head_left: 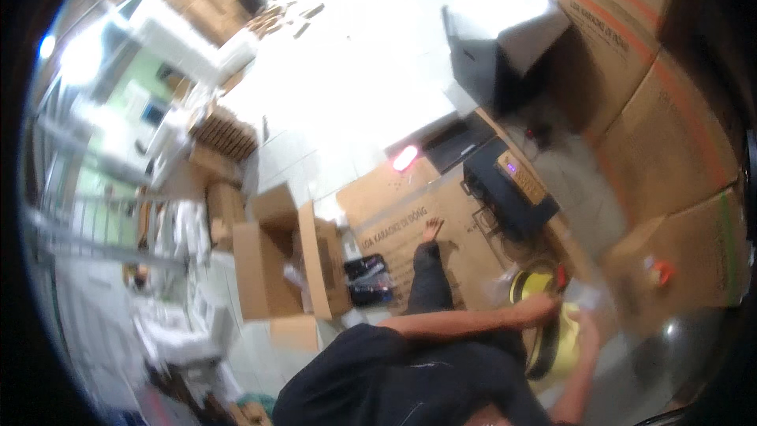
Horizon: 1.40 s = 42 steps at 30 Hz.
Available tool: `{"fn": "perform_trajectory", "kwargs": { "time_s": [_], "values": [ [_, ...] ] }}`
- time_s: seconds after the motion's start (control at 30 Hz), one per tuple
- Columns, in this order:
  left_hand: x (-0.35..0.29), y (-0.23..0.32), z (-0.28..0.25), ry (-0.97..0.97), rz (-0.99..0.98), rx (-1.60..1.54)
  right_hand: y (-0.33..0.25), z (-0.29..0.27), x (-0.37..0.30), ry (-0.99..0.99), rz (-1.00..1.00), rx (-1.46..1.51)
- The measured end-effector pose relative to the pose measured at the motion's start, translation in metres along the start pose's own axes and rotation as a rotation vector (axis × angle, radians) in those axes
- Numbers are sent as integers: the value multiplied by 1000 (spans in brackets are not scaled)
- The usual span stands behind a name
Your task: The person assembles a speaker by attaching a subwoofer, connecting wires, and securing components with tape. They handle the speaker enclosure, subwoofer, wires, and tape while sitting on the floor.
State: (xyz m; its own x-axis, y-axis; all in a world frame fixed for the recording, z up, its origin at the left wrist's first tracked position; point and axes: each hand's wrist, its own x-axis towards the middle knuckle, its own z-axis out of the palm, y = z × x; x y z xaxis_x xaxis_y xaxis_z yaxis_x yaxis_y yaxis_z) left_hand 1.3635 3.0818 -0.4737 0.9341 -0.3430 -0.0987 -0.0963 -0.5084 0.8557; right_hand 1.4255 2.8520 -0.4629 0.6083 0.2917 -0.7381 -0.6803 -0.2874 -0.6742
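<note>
At the lower right, both my hands are at a yellow, rounded object with black bands (566, 351); blur hides its exact kind. My left hand (540, 309) reaches across my body, closed over its upper part, and what lies inside the fingers does not show clearly. A small red part (561, 276) shows just above that hand. On the right side of the yellow object, my right hand (585, 333) has its fingers bent against the edge. Whitish clear plastic (502, 288) lies beside the object's left edge.
A flat cardboard sheet (394, 248) lies on the floor under my outstretched foot (432, 230). A black device with a lit gold panel (520, 177) stands on it. An open carton (268, 268) is at left; large cartons (670, 142) are stacked at right.
</note>
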Motion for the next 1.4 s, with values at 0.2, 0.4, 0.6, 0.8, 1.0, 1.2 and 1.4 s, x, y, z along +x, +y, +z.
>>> {"fn": "perform_trajectory", "kwargs": {
  "time_s": [0.2,0.4,0.6,0.8,1.0,1.2,1.4],
  "values": [
    [-30,-47,-57,-667,561,83,133,67,-14,620,373,125],
    [-93,-56,-111,-620,627,-194,192,86,-114,988,209,437],
    [-51,-149,-91,-632,728,-262,249,86,-98,1309,250,417],
    [64,-337,26,-658,946,-319,448,73,59,1423,-50,504],
    [131,-462,93,-770,1045,-347,626,123,204,1565,505,-301],
    [125,-473,77,-684,1494,-424,728,191,245,1395,872,-523],
    [103,-471,-30,-591,1579,-604,611,265,244,1467,678,-549]
  ]
}}
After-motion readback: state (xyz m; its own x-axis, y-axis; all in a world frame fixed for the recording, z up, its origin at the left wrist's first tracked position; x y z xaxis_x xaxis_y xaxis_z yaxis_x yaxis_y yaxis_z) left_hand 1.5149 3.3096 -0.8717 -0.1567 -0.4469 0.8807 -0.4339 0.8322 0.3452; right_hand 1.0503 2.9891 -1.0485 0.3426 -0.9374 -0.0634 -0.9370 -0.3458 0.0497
